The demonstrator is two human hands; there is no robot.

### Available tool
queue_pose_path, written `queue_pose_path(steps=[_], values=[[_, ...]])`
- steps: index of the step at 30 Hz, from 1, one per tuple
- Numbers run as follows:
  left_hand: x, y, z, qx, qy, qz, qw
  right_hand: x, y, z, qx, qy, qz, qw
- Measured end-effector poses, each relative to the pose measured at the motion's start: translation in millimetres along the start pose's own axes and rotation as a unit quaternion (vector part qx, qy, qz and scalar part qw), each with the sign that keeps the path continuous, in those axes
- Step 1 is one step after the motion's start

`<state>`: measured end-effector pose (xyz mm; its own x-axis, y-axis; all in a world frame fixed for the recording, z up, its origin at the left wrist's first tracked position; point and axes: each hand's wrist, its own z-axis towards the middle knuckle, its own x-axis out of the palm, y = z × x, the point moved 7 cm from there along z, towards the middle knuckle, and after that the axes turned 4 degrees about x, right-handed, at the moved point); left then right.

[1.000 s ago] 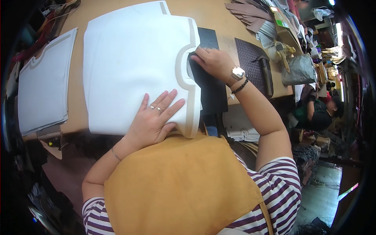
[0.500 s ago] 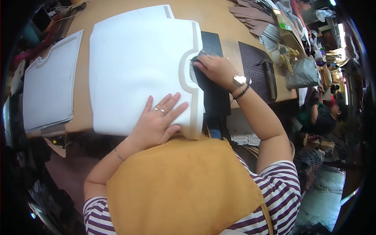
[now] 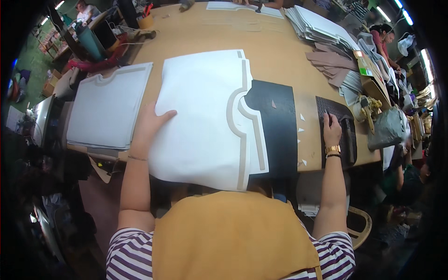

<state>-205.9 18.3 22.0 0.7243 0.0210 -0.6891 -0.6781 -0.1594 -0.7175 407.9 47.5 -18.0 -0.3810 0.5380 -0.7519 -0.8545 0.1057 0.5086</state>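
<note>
Hands are lying well apart on the wooden worktop [image 3: 280, 51]. The left hand [image 3: 150, 123] is resting open and flat, fingers spread, pressing on the left edge of a large white cut panel [image 3: 200, 116] with a grey border strip along its right side; it is touching the panel, not gripping it. This panel is lying at the near edge of the worktop, its lower end hanging slightly over that edge, and its right side is overlapping a black sheet [image 3: 277, 121] lying beneath it. Small pale triangular offcuts [image 3: 301, 130] are sitting just beside the black sheet's right edge.

The right hand [image 3: 332, 132], wearing a gold watch [image 3: 332, 149] and a dark bracelet at the wrist, is lying palm down on a dark textured mat [image 3: 345, 135] near the right end of the near edge. Its fingers are extended toward a thin dark tool at its fingertips; whether it is gripping that tool I cannot tell.

A stack of white panels [image 3: 109, 109] is lying at the left end of the worktop, just beside the large panel. More white pieces [image 3: 317, 25] are piled at the far right corner, with brownish pieces [image 3: 331, 60] near them.
</note>
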Motion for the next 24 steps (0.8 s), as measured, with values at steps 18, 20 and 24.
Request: queue_pose_path(steps=[18,20,24], values=[[-272.4,203.5,-64.7,-0.036,-0.469,0.251,0.846,28.6,-11.7,7.6,0.010,0.068,0.042,0.997],[-189.4,172.4,-29.9,-0.252,-0.342,0.308,0.851,3.3,-26.4,2.6,0.020,0.028,0.020,0.999],[-153.4,204.5,-29.3,-0.244,-0.189,0.295,0.904,9.1,-20.8,4.8,0.001,0.017,0.008,1.000]])
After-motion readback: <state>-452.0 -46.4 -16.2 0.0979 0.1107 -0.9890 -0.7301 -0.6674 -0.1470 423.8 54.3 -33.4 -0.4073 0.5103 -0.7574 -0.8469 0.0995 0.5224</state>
